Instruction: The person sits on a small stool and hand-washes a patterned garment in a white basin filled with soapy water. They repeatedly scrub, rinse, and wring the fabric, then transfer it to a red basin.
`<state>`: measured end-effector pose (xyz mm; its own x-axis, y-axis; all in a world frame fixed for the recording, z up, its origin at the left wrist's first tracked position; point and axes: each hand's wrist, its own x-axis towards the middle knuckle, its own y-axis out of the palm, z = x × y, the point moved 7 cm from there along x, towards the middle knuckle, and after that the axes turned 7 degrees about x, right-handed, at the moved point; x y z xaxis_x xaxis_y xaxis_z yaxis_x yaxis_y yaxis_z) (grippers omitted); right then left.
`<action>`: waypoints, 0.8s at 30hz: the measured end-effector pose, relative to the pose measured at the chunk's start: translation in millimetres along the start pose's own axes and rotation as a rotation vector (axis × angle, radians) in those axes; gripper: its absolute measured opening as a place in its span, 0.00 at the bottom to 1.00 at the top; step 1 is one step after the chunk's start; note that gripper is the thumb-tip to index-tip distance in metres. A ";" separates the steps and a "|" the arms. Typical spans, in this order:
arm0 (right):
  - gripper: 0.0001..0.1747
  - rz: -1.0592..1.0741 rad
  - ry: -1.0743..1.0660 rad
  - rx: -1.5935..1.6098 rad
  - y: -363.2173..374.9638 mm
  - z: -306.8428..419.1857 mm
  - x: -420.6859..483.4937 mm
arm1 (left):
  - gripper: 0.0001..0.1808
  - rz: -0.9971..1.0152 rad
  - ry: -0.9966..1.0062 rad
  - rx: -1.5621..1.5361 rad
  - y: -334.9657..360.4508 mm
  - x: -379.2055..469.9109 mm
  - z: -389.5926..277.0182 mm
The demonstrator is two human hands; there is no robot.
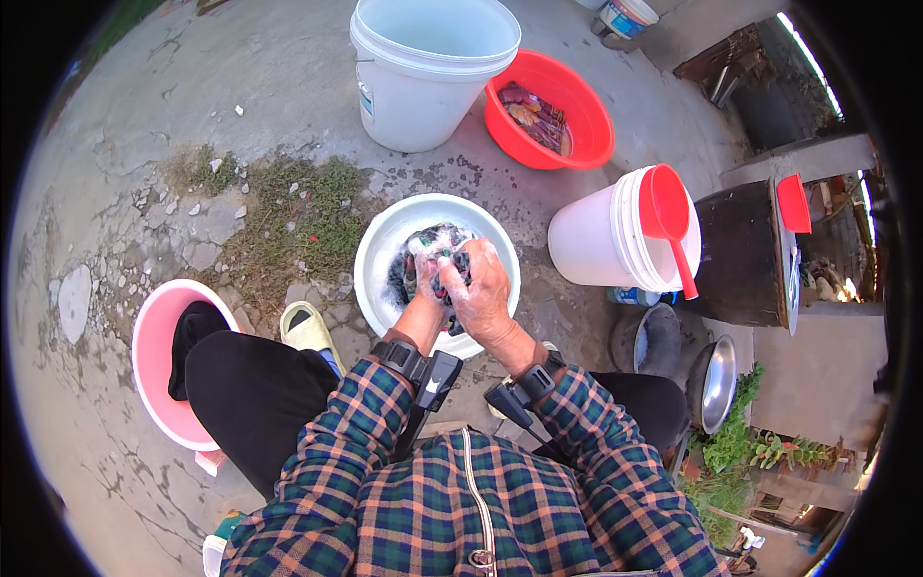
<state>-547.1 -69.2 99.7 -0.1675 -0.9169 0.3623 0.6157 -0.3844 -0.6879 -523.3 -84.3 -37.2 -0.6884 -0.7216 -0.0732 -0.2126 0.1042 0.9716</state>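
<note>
Both my hands are over a pale round basin (pixel 366 288) on the ground before me. My left hand (pixel 427 281) grips a bunch of dark, patterned wet cloth (pixel 441 236), and foam covers its fingers. On the same cloth, from the other side, my right hand (pixel 482 288) is closed, with suds on its knuckles. The two hands press close together, so part of the cloth is hidden between them. White foam and darker cloth lie in the basin around them.
Beyond the basin stand a large white bucket (pixel 425 94) and a red basin (pixel 530 155) holding patterned cloth. At right, a red dipper (pixel 665 205) rests on a white bucket (pixel 588 234), near a metal bowl (pixel 717 386). A pink tub (pixel 155 360) with black cloth stands left.
</note>
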 end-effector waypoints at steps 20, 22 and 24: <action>0.16 -0.105 0.084 0.072 -7.8 -19.3 -0.9 | 0.32 -0.508 -0.134 0.043 -5.7 -12.1 2.3; 0.16 -0.098 0.228 0.077 -6.4 -35.2 -0.3 | 0.20 -0.254 0.042 0.572 18.3 -6.1 -15.1; 0.16 -0.148 0.258 -0.038 -8.3 -40.0 -1.5 | 0.12 -0.421 0.159 0.940 17.1 -12.3 -29.9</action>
<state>-582.8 -69.0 79.7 -0.4467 -0.8457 0.2919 0.5412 -0.5153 -0.6645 -497.8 -94.1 -12.9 -0.3483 -0.8981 -0.2685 -0.9156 0.2647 0.3026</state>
